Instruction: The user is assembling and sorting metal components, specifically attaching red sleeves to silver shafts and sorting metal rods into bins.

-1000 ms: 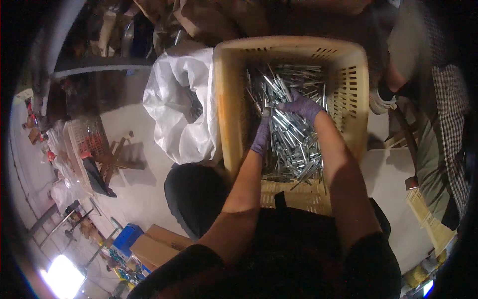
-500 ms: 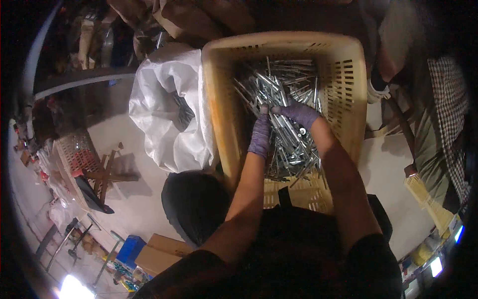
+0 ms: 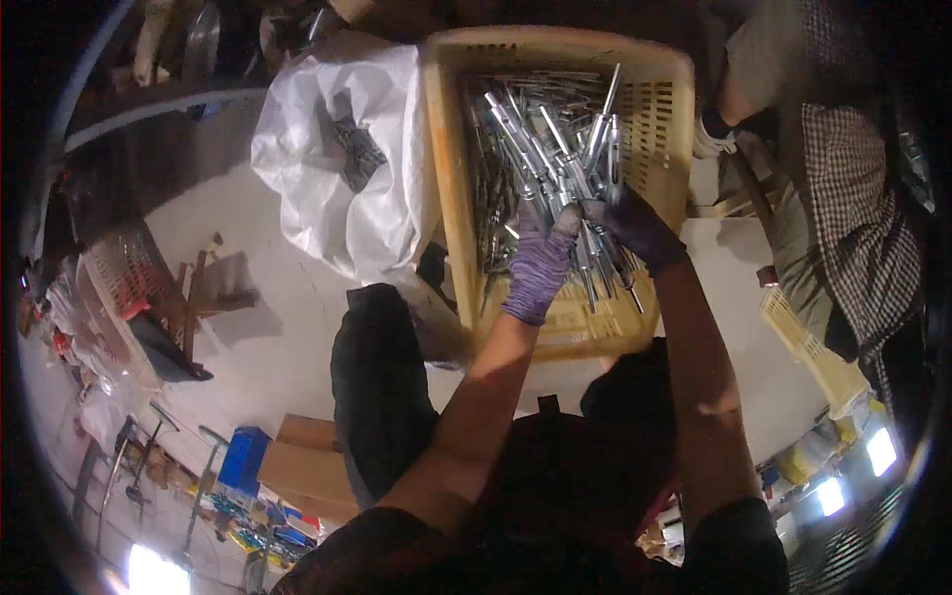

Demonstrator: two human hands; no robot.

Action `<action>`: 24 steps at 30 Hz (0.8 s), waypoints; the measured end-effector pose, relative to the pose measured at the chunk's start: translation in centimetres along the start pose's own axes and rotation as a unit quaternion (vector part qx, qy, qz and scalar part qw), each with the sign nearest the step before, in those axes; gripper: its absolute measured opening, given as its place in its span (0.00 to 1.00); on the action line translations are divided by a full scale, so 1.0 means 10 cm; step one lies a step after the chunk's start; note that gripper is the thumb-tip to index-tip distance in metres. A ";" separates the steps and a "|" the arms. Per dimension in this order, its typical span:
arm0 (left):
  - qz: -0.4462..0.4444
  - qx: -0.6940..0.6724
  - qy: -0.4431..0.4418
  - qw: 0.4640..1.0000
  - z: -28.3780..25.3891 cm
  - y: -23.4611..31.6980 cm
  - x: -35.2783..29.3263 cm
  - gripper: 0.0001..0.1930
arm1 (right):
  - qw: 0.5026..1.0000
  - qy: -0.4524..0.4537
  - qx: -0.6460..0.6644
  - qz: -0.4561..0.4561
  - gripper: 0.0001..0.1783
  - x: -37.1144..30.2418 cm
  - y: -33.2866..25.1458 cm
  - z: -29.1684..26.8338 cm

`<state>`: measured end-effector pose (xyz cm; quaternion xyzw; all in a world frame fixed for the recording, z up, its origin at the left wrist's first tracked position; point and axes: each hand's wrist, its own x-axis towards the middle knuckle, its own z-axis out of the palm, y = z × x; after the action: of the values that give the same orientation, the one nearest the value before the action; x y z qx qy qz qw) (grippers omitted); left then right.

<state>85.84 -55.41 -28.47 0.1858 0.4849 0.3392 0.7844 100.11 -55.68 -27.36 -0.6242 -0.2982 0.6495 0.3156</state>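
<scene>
Both of my hands wear purple knit gloves. My left hand (image 3: 541, 263) and my right hand (image 3: 638, 230) are closed together around a loose bundle of shiny metal rods (image 3: 573, 177), some with thicker sleeves. The rods fan out past my fingers, toward the far side and downward. This bundle is held over a yellow plastic crate (image 3: 443, 188) with slotted walls. More thin metal rods (image 3: 555, 84) lie inside it, partly hidden by the bundle and my hands. To the left of the crate stands an open white woven sack (image 3: 392, 233), with metal pieces (image 3: 359, 149) visible in its mouth.
At the right is another person's leg, with a checkered cloth (image 3: 858, 218) beside it. A yellow slotted basket (image 3: 808, 342) is nearby. Lower left, a cardboard box (image 3: 307, 466) sits beside a blue bin (image 3: 243, 459). A wooden piece (image 3: 191, 307) is farther left.
My hands were down in the pile of rods; now they are raised with a bundle gripped between them. The head view has shifted, and the crate appears a little higher.
</scene>
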 end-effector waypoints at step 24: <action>0.072 -0.212 -0.079 0.971 0.23 2.73 -2.34 0.34 | 0.977 -0.038 -0.205 0.032 0.37 -1.75 -3.19 1.58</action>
<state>71.27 -52.89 4.37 0.0758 0.3235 0.4743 0.8152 85.93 -49.44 9.16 -0.6596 -0.4167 0.6077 0.1482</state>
